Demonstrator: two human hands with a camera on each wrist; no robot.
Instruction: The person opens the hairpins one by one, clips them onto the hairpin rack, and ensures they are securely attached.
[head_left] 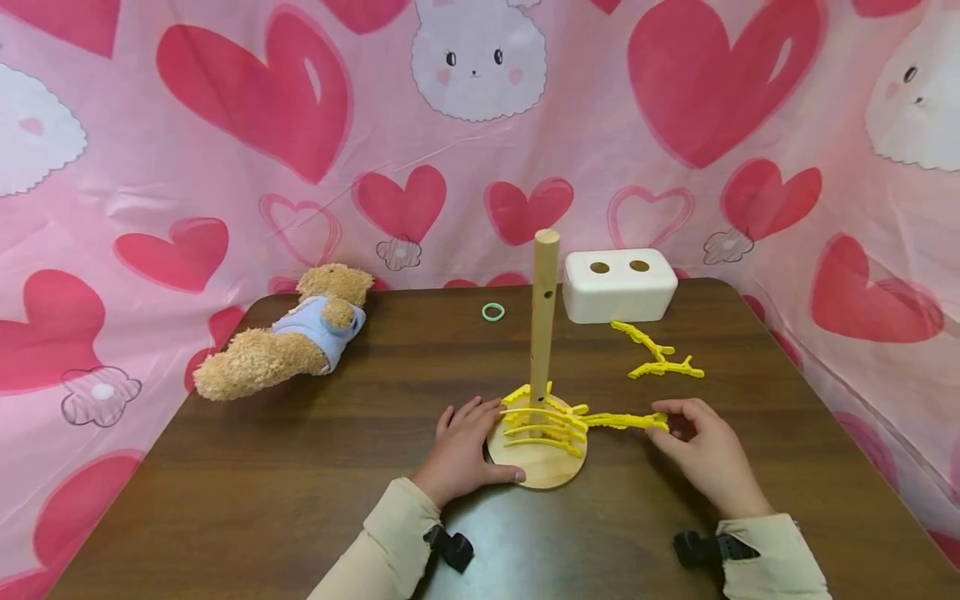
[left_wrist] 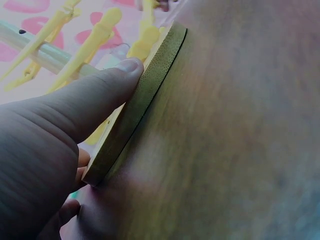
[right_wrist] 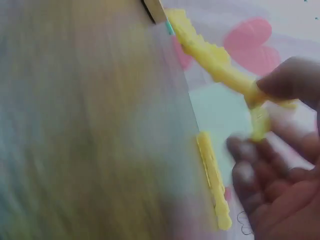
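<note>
A round wooden base [head_left: 546,473] carries an upright wooden post [head_left: 544,317] with small holes in it. Several yellow branch-shaped pieces [head_left: 543,443] lie on the base around the foot of the post. My left hand [head_left: 471,450] holds the base at its left side, the thumb lying on its top near the rim in the left wrist view. To the right, my right hand [head_left: 708,446] pinches the forked outer end of a yellow branch piece [head_left: 618,421] between thumb and fingers. That piece's inner end reaches the pile; whether it touches is unclear.
Two more yellow branch pieces [head_left: 663,367] lie beyond the right hand. A white box [head_left: 621,292] with two round holes stands at the back. A green ring [head_left: 492,312] lies behind the post, and a teddy bear [head_left: 307,333] in blue lies at the table's left edge.
</note>
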